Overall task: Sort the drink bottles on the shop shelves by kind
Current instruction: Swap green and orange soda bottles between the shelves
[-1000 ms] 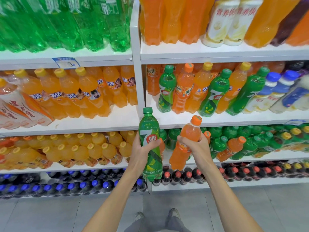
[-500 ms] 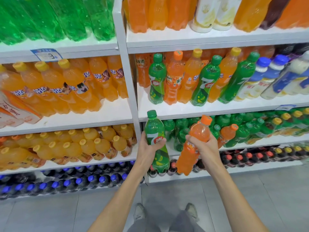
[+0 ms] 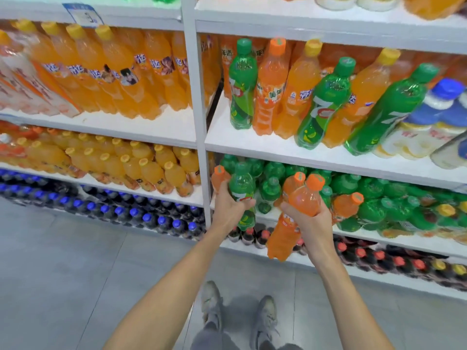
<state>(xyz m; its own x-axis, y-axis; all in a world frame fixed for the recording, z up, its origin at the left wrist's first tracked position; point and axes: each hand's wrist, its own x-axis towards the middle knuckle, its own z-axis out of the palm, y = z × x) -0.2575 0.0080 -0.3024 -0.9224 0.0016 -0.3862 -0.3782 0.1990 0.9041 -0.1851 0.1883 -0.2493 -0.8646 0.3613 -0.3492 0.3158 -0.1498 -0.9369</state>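
My left hand [image 3: 231, 207] grips a green 7-Up bottle [image 3: 241, 188] by its middle, held upright in front of the lower right shelf. My right hand [image 3: 307, 218] grips an orange soda bottle [image 3: 290, 218] with an orange cap, tilted toward the right. Behind both hands the lower shelf [image 3: 328, 224] holds green bottles with a few orange ones mixed in. On the shelf above [image 3: 265, 145], green and orange bottles stand alternately in a row.
A white upright post [image 3: 199, 117] divides the left and right shelf bays. The left bay holds orange bottles with yellow caps [image 3: 113, 72]. White bottles with blue caps [image 3: 434, 117] stand at the far right. Dark cola bottles [image 3: 141, 215] line the bottom row above the grey floor.
Both hands have moved down and forward with their bottles, from the middle shelf's front edge to the lower right shelf. The view has come closer and tilted down.
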